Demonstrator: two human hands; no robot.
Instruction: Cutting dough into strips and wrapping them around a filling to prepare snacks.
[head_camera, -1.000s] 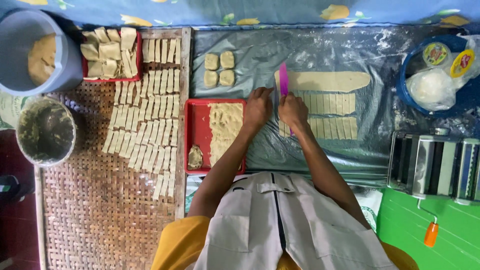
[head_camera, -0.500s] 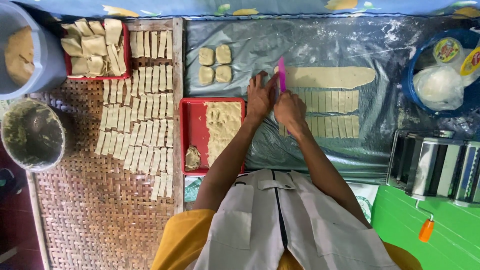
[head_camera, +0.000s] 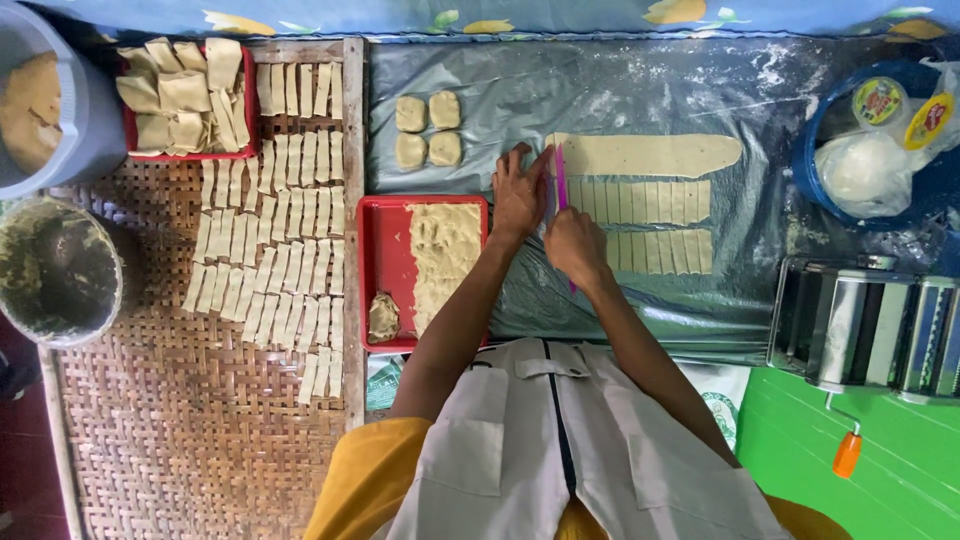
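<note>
Head view: right hand (head_camera: 575, 245) grips the pink cutter (head_camera: 561, 185), left hand (head_camera: 520, 190) lies flat just left of the dough strip (head_camera: 650, 155) — best keep cuts even with the pieces below.

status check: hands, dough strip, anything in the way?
Right hand holds pink cutter at the long dough strip end. Left hand pressed flat beside it. Cut pieces lie below; nothing blocks the strip.
</note>
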